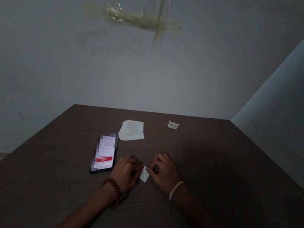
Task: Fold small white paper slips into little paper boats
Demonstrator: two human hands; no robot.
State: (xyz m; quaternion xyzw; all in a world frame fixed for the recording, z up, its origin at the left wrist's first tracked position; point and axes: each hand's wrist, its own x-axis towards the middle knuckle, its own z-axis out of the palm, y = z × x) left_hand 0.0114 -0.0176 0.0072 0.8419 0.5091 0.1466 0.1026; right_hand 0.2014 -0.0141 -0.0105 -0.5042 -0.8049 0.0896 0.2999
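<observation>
A small folded piece of white paper [144, 174] lies between my two hands, low over the dark table. My left hand [125, 172] pinches its left edge between thumb and forefinger, and a brown bead bracelet circles that wrist. From the other side, my right hand [163, 171] grips the paper's upper right corner with thumb and fingertips; a pale bead bracelet is on this wrist. Fine creases on the paper are too small to make out.
Left of my left hand lies a phone [105, 152] with a lit, partly blurred screen. Behind it is a stack of printed paper sheets [133, 130]. Small folded paper boats [173, 125] sit near the back of the brown table [217, 167], which stands by a wall [190, 74].
</observation>
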